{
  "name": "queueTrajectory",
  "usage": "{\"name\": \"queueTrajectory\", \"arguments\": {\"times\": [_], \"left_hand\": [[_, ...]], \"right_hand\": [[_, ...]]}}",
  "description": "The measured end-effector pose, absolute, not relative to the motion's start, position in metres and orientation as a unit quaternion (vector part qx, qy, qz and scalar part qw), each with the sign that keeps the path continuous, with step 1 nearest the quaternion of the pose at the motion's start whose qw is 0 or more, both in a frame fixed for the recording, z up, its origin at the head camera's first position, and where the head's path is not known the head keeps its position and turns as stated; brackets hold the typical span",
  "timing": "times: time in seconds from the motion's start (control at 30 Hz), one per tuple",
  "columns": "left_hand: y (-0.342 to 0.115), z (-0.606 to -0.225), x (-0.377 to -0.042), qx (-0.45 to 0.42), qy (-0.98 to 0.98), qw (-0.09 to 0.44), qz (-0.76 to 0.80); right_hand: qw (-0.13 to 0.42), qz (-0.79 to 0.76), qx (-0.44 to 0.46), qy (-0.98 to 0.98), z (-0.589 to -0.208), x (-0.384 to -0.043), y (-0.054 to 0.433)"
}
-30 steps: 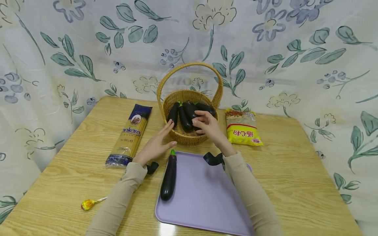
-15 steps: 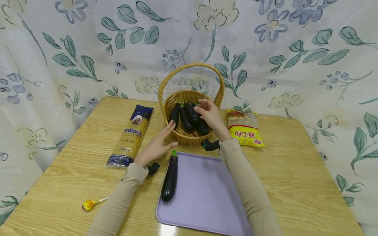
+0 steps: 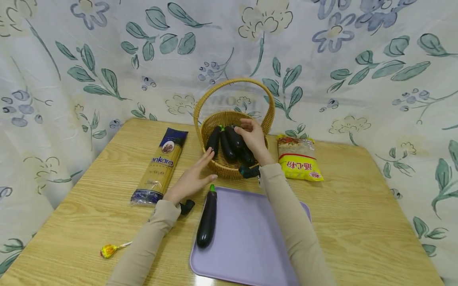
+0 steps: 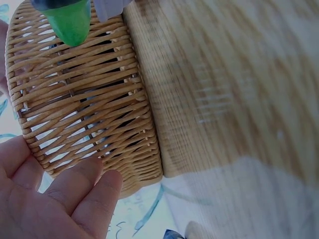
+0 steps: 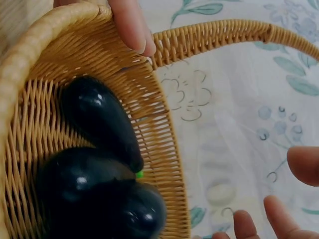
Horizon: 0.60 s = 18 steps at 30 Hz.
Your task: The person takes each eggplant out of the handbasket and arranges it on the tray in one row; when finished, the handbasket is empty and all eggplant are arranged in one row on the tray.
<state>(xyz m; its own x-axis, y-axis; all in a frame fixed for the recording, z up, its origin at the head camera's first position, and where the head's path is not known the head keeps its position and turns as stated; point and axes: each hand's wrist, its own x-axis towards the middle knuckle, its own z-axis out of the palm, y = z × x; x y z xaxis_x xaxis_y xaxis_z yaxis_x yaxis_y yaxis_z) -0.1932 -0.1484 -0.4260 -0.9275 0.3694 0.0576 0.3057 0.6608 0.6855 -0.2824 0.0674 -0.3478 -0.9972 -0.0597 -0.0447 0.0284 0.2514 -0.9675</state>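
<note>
A wicker basket [image 3: 227,171] with a tall handle holds several dark eggplants [image 3: 233,139]. My left hand [image 3: 191,179] touches its left front rim with extended fingers; the left wrist view shows these fingers [image 4: 92,199] against the woven wall. Over the basket's right side hovers my right hand [image 3: 253,140], hiding some eggplants in the head view. In the right wrist view its thumb [image 5: 305,167] and fingers [image 5: 279,219] stand apart, with nothing between them. Another eggplant [image 3: 206,222], green stem towards the basket, lies along the left side of a purple tray [image 3: 247,226].
Left of the basket lies a long pack of spaghetti [image 3: 160,167]. A yellow pasta bag [image 3: 299,158] is on its right. A wrapped lollipop [image 3: 109,250] lies near my left forearm. Behind the wooden table [image 3: 358,206] hangs a floral cloth [image 3: 222,47].
My right hand has moved slightly farther back over the basket, and its wrist has shifted left. My left hand stays at the rim. The tray and its eggplant have not moved.
</note>
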Motion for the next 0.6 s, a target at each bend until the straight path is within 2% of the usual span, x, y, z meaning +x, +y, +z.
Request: {"name": "queueTrajectory", "arguments": {"times": [0.3,0.6], "left_hand": [[-0.147,-0.427,-0.192,0.189,0.91,0.043,0.367],[-0.148,-0.428,-0.192,0.196,0.908,0.029,0.368]], "right_hand": [[0.011,-0.611,0.022,0.792,-0.365,-0.294,0.061],[0.017,-0.591,0.011,0.807,-0.372,-0.303,0.054]]}}
